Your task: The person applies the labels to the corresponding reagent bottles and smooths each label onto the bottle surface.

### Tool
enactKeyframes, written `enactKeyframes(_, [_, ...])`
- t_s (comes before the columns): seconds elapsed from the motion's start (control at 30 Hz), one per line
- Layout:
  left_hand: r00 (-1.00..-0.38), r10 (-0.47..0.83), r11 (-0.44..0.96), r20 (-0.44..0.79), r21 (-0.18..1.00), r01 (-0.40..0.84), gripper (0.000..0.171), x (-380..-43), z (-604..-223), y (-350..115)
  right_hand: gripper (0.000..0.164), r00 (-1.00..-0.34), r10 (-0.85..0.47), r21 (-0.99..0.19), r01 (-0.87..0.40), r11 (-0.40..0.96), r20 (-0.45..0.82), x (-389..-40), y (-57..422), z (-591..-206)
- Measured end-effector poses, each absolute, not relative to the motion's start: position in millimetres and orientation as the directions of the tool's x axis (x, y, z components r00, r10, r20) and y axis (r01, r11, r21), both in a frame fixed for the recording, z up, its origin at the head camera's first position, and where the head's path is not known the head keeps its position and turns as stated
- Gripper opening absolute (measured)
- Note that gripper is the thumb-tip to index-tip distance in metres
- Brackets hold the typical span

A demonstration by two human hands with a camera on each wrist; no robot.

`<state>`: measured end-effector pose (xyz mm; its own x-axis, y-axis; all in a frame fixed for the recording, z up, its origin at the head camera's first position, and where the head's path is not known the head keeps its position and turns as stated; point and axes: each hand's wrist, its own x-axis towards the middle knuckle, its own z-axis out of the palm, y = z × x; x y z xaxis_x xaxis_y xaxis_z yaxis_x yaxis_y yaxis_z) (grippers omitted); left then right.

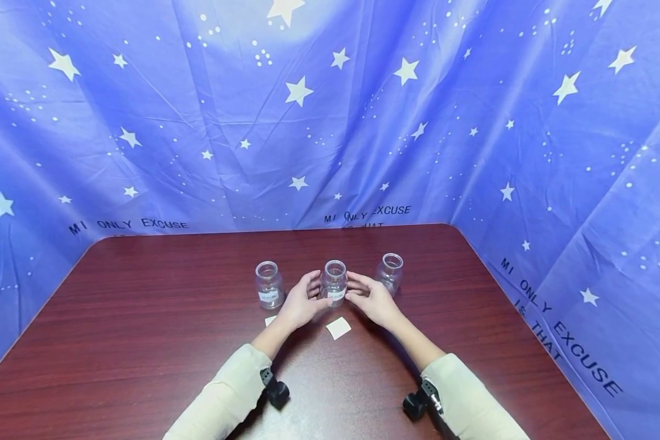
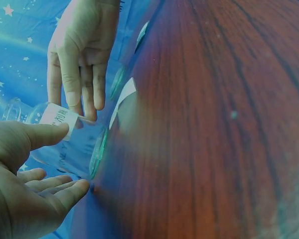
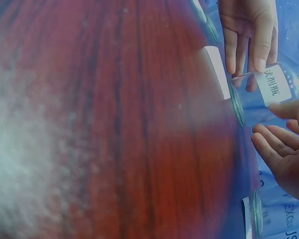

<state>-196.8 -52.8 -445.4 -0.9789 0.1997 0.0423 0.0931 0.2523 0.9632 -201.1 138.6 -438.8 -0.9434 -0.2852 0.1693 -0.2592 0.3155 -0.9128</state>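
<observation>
A clear glass jar (image 1: 334, 282) with a white label stands upright and uncapped between the two hands. My left hand (image 1: 301, 302) is at its left side, thumb touching the label (image 3: 274, 85) and fingers extended behind the glass. From the other side comes my right hand (image 1: 378, 302), its fingers nearly straight and its thumb tip at the label's edge. Neither hand visibly curls tightly round the jar. Just in front of this jar lies a small white paper square (image 1: 338, 328).
Another labelled jar (image 1: 268, 285) stands to the left, with a paper piece (image 1: 270, 319) partly hidden by the left wrist. A third jar (image 1: 392, 267) is behind the right hand. The dark red wooden table (image 1: 143, 318) meets a blue star-patterned curtain (image 1: 198, 122).
</observation>
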Motion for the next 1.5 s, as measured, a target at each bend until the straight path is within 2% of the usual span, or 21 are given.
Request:
enactKeyframes(0.13, [-0.983, 0.183, 0.317, 0.031, 0.944, 0.089, 0.062, -197.6, -447.6, -52.3, 0.052, -0.951, -0.278, -0.923, -0.221, 0.316, 0.133, -190.0, 132.2, -424.1])
enactKeyframes(0.27, [-0.984, 0.173, 0.368, 0.042, 0.924, 0.104, 0.055, -198.6, -448.3, -50.9, 0.048, -0.958, -0.245, -0.901, -0.236, 0.363, 0.152, -184.1, 128.3, -417.9])
enactKeyframes(0.67, [-0.984, 0.167, 0.372, 0.062, 0.920, 0.121, 0.055, -198.7, -450.7, -51.5, 0.041, -0.946, -0.253, -0.879, -0.291, 0.378, 0.204, -185.3, 130.4, -421.7])
enactKeyframes(1.0, [-0.986, 0.156, 0.357, 0.052, 0.928, 0.105, 0.050, -197.0, -449.8, -51.0, 0.041, -0.950, -0.221, -0.873, -0.294, 0.388, 0.222, -201.7, 136.0, -450.0])
enactKeyframes(1.13, [-0.989, 0.129, 0.360, 0.067, 0.927, 0.109, 0.048, -192.4, -445.7, -52.7, 0.041, -0.941, -0.259, -0.874, -0.308, 0.376, 0.220, -204.2, 138.9, -453.2])
enactKeyframes(1.27, [-0.992, 0.091, 0.358, 0.092, 0.926, 0.119, 0.040, -187.3, -439.8, -54.6, 0.036, -0.942, -0.249, -0.866, -0.312, 0.392, 0.227, -202.8, 142.6, -450.6])
enactKeyframes(1.5, [-0.989, 0.040, 0.439, 0.139, 0.887, 0.142, 0.020, -180.2, -432.7, -56.6, 0.021, -0.961, -0.192, -0.805, -0.271, 0.527, 0.198, -196.6, 151.3, -440.6])
